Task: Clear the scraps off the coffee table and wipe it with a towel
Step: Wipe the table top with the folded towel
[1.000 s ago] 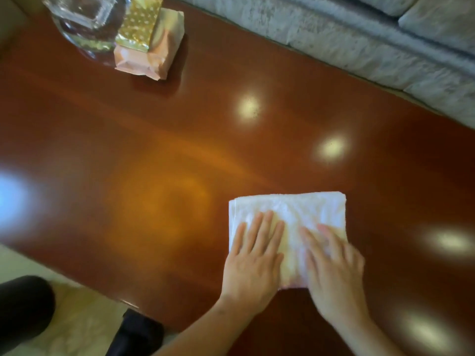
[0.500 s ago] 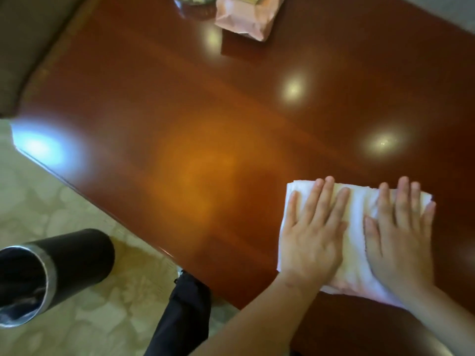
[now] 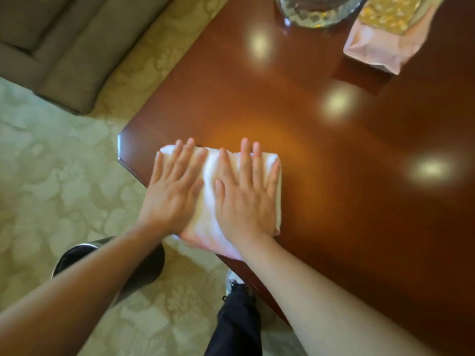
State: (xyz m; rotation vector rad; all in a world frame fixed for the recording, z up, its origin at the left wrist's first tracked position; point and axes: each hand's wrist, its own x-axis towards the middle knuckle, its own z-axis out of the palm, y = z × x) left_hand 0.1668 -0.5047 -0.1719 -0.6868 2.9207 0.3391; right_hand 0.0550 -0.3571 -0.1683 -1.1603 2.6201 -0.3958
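A folded white towel (image 3: 208, 173) lies on the glossy red-brown coffee table (image 3: 347, 191), close to the table's near left corner. Its near end hangs a little over the front edge. My left hand (image 3: 171, 191) presses flat on the towel's left half, fingers spread. Beside it my right hand (image 3: 245, 194) lies flat on the right half, fingers spread too. Neither hand curls around the cloth.
A glass dish (image 3: 316, 11) and a pink packet with a gold-patterned top (image 3: 385, 34) sit at the table's far side. A black bin (image 3: 144, 263) stands on the pale carpet below my left forearm. A grey sofa (image 3: 56, 42) fills the top left.
Both hands have slid the towel left along the table toward its near left corner. The view has swung left, so the sofa and more carpet now show.
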